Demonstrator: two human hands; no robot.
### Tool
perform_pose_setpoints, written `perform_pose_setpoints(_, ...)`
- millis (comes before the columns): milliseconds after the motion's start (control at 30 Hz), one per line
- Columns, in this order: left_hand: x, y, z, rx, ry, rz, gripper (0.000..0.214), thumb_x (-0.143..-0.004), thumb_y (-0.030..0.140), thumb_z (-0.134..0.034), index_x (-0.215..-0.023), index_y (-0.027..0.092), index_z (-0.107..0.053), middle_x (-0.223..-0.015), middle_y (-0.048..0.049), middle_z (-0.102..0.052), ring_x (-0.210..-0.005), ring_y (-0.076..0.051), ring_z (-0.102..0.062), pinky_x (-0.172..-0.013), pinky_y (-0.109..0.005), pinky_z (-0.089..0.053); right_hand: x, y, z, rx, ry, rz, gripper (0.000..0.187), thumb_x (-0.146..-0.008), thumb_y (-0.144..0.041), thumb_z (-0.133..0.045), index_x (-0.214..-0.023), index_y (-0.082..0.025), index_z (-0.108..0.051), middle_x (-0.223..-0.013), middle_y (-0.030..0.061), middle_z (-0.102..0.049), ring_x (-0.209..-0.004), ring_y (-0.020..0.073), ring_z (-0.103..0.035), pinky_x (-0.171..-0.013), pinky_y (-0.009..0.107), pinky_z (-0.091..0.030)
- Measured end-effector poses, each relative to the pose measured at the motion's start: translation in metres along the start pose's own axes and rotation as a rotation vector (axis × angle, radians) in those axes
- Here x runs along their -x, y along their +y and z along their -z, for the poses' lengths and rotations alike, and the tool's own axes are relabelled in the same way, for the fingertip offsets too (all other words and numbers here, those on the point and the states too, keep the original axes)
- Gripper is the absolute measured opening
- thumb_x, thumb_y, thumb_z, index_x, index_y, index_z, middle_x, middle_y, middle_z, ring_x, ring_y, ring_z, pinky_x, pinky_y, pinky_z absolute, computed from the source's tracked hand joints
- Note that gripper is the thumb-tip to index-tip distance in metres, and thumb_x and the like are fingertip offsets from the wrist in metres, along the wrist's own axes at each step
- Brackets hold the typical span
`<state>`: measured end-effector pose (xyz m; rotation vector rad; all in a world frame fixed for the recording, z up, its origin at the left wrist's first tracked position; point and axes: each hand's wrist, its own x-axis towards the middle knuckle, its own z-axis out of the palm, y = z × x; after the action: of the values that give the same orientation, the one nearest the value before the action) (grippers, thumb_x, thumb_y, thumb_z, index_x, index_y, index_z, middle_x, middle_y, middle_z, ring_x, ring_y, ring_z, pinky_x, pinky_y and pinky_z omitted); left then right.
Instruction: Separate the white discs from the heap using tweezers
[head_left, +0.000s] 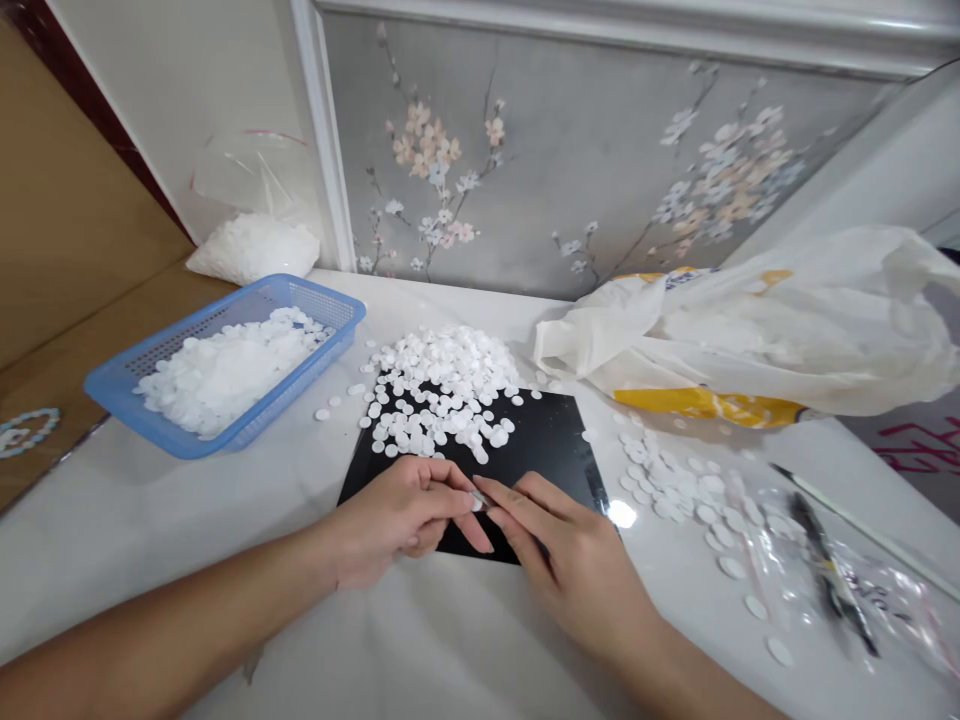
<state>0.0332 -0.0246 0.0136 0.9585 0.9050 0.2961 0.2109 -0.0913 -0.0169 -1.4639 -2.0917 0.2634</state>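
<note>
My left hand (424,505) is closed in a pinch on a small white disc (477,502) above the front of a black board (547,440). Facing it, my right hand (562,545) has thumb and forefinger pressed together at the disc's edge, on a thin greyish bit too small to name. The fingertips of both hands nearly meet there. Just beyond them a heap of white discs (450,365) covers the back of the board and spills onto the white table (390,650).
A blue basket (300,385) of white discs stands at left, before a clear bag of white pieces (255,248). At right lie a white and yellow plastic bag (750,340), loose discs (660,480), a dark pen-like tool (829,560) and a thin pale stick (862,525). A floral panel (525,200) rises behind.
</note>
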Motion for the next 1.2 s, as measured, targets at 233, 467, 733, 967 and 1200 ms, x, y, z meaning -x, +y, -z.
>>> perform_pose_setpoints(233, -0.001, -0.001, 0.000, -0.044, 0.010, -0.013, 0.018, -0.077, 0.032, -0.062, -0.077, 0.015, -0.056, -0.074, -0.0091, -0.073, -0.035, -0.001, -0.020, -0.039, -0.023, -0.010, -0.001, 0.003, 0.002, -0.001, -0.020, -0.024, 0.034, -0.097, -0.027, -0.035, -0.115, -0.019, -0.064, -0.075, 0.0036, -0.060, -0.056, 0.0124, -0.058, -0.048, 0.022, -0.044)
perform_pose_setpoints(467, 0.000, -0.003, -0.002, -0.136, -0.027, -0.039, 0.016, -0.078, 0.030, -0.060, -0.077, 0.015, -0.057, -0.073, -0.0066, -0.073, -0.038, -0.003, -0.021, -0.039, -0.022, -0.013, -0.010, -0.005, 0.006, -0.417, -0.105, -0.378, 0.022, -0.093, -0.039, -0.044, -0.093, -0.020, -0.054, -0.065, -0.0017, -0.057, -0.055, 0.0127, -0.052, -0.050, 0.023, -0.042)
perform_pose_setpoints(733, 0.013, -0.007, -0.019, -0.273, -0.131, -0.176, 0.016, -0.082, 0.031, -0.058, -0.077, 0.015, -0.059, -0.070, -0.0032, -0.070, -0.046, -0.005, -0.029, -0.043, -0.020, -0.021, -0.011, -0.003, 0.005, -1.048, -0.191, -0.449, 0.029, -0.085, -0.047, -0.056, -0.079, -0.020, -0.047, -0.061, -0.0056, -0.046, -0.049, 0.0078, -0.038, -0.045, 0.020, -0.031)
perform_pose_setpoints(967, 0.033, 0.054, 0.036, -0.344, 0.409, -0.459, 0.015, -0.086, 0.034, -0.049, -0.087, 0.019, -0.054, -0.048, 0.0071, -0.041, -0.043, -0.008, -0.030, -0.043, -0.021, -0.019, -0.009, 0.018, 0.010, -0.637, -0.082, -0.506, 0.027, -0.091, -0.043, -0.046, -0.080, -0.019, -0.055, -0.059, -0.0048, -0.043, -0.052, 0.0103, -0.037, -0.049, 0.022, -0.032)
perform_pose_setpoints(1200, 0.054, 0.082, 0.128, -1.442, 1.187, -0.257, 0.030, -0.090, 0.032, -0.041, -0.094, 0.013, -0.064, -0.098, -0.0080, -0.058, -0.090, -0.021, -0.046, -0.074, -0.028, -0.030, -0.005, 0.018, 0.013, -0.450, -0.105, -0.393, 0.021, -0.088, -0.037, -0.052, -0.088, -0.022, -0.068, -0.079, 0.0030, -0.063, -0.059, 0.0139, -0.052, -0.051, 0.025, -0.041)
